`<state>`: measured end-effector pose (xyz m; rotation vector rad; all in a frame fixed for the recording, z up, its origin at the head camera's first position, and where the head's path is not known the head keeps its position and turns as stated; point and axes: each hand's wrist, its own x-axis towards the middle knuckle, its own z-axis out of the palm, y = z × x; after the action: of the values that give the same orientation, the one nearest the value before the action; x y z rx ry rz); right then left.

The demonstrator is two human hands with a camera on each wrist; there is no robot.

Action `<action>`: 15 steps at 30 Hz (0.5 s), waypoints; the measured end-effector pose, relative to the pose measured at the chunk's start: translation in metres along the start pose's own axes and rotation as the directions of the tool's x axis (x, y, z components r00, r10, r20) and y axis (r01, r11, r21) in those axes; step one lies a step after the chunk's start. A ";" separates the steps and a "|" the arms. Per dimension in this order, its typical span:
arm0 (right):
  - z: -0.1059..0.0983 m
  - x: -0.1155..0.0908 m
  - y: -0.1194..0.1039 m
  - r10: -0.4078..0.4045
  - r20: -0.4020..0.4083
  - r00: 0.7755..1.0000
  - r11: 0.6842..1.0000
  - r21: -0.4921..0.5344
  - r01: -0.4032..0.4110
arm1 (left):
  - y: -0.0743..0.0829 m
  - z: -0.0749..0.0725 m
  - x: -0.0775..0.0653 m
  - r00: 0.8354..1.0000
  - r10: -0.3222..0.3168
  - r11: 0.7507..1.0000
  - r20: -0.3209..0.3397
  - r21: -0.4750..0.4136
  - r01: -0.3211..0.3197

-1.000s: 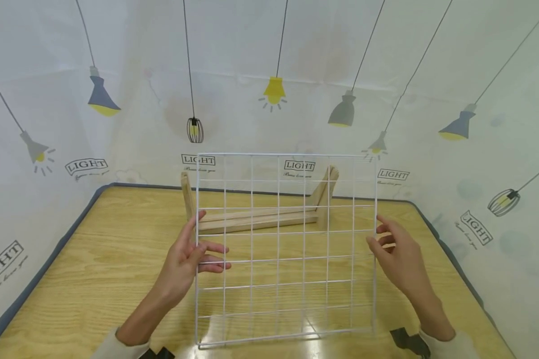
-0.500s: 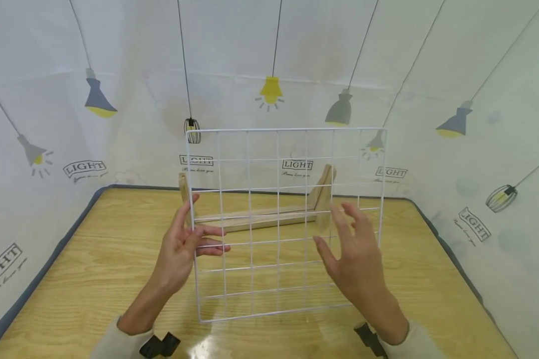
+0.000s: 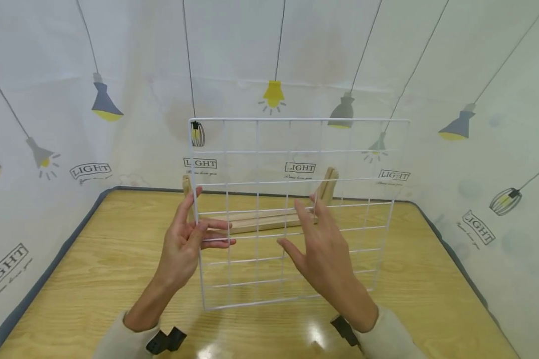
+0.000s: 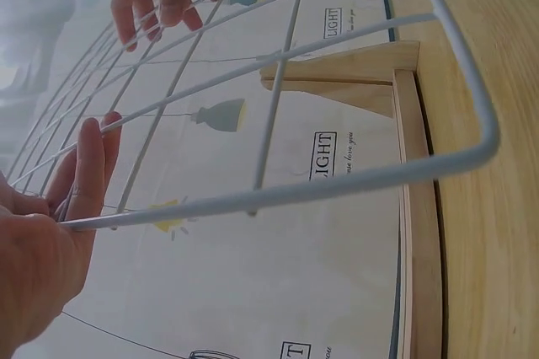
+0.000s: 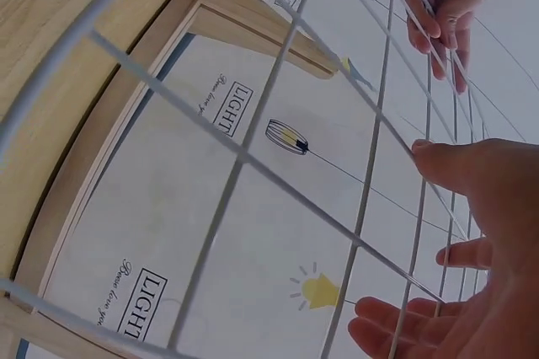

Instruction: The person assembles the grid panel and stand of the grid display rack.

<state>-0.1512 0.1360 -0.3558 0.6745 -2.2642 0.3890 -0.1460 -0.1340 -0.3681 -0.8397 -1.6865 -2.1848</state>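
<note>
A white wire grid panel (image 3: 257,182) stands nearly upright above the table in the head view. My left hand (image 3: 179,249) grips its left edge between thumb and fingers, with some fingers reaching behind the wires. My right hand (image 3: 325,249) is in front of the grid's right half, thumb and fingers spread. In the right wrist view the right fingers (image 5: 404,325) lie at the wires, not curled round the frame; contact is hard to tell. Behind the grid lies a pale wooden stand, with a long base rail (image 3: 265,223) and a slotted right upright (image 3: 328,185).
The wood-grain table (image 3: 94,269) has a dark edge band along its back and sides. A pale wall sheet (image 3: 139,119) printed with lamps and the word LIGHT rises behind it. Black devices (image 3: 166,340) sit at both wrists.
The right hand has left the grid's right edge and moved left across its front. The grid has risen, its right side turning away, while the left hand keeps its grip.
</note>
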 end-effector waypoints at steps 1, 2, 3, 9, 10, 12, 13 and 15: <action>0.000 0.002 -0.001 0.007 -0.002 1.000 1.000 0.001 -0.007 | 0.000 0.000 0.001 1.000 0.017 1.000 0.005 -0.002 -0.017; 0.001 0.003 -0.001 0.012 -0.009 1.000 1.000 -0.004 -0.012 | 0.001 0.001 0.001 0.999 0.033 0.999 0.009 -0.007 -0.033; 0.001 0.004 -0.002 0.018 -0.017 1.000 1.000 -0.009 -0.019 | 0.002 0.001 0.002 0.999 0.048 0.999 0.014 -0.011 -0.048; 0.001 0.013 -0.004 0.045 -0.061 0.997 0.998 -0.033 -0.047 | 0.006 0.003 0.006 0.990 0.133 0.991 0.046 -0.023 -0.132; 0.001 0.014 -0.005 0.052 -0.064 0.997 0.998 -0.035 -0.054 | 0.006 0.004 0.007 0.989 0.137 0.991 0.048 -0.018 -0.136; 0.001 0.016 -0.005 0.066 -0.069 0.995 0.997 -0.032 -0.069 | 0.006 0.005 0.008 0.988 0.146 0.989 0.056 -0.010 -0.146; 0.001 0.016 -0.005 0.074 -0.070 0.995 0.997 -0.031 -0.077 | 0.007 0.005 0.008 0.987 0.150 0.989 0.060 -0.011 -0.150; 0.002 0.017 -0.005 0.087 -0.077 0.993 0.995 -0.033 -0.090 | 0.007 0.006 0.008 0.987 0.147 0.989 0.062 -0.009 -0.146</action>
<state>-0.1588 0.1250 -0.3446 0.5330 -2.2287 0.4084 -0.1472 -0.1286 -0.3569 -1.0095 -1.5934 -2.0855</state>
